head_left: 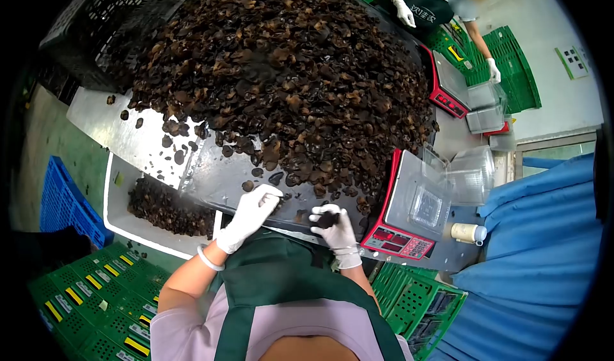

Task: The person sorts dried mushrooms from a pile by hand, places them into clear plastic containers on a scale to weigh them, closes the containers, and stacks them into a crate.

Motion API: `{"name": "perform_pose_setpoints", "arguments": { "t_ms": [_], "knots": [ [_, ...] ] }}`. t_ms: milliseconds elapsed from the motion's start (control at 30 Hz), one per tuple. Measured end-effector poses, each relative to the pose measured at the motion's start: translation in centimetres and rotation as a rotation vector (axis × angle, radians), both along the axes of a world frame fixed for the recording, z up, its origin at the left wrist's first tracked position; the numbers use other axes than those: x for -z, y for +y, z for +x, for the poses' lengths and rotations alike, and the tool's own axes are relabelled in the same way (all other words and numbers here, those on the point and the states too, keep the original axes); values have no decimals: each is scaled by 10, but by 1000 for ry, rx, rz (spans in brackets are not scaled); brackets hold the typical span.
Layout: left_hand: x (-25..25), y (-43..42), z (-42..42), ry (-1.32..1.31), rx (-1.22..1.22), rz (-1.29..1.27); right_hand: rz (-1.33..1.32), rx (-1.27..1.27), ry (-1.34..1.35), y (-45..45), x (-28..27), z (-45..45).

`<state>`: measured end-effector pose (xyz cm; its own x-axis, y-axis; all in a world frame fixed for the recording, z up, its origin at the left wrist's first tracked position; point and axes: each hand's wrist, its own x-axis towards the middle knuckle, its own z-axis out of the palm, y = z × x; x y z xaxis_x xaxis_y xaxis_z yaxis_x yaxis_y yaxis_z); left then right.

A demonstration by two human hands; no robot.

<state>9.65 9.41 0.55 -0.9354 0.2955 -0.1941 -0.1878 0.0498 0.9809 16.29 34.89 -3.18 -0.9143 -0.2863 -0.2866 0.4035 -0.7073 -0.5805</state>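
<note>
A large heap of dark brown, fungus-like pieces covers much of the metal table. At the table's near edge, my left hand, in a white glove, has its fingers closed; whatever they hold is too small to make out. My right hand, also gloved in white, is closed round a dark piece. A few loose pieces lie on the table just beyond both hands. To the right of my right hand stands a red digital scale with a clear plastic container on its plate.
A white bin with more pieces stands below left. A black crate is at the back left. Beyond the table, a co-worker stands near a second scale. Clear tubs and a bottle are at right.
</note>
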Motion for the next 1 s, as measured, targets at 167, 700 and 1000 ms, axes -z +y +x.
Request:
{"name": "perform_pose_setpoints", "arguments": {
  "t_ms": [167, 700, 1000],
  "knots": [
    [-26, 29, -2, 241, 174, -65, -185, -159, -206, -35, 12, -13],
    [49, 46, -41, 777, 84, -792, 1864, 61, 501, 7, -4, -81],
    [42, 9, -19, 763, 40, -749, 1645, -74, 442, 5, -31, -21]
  ]
}}
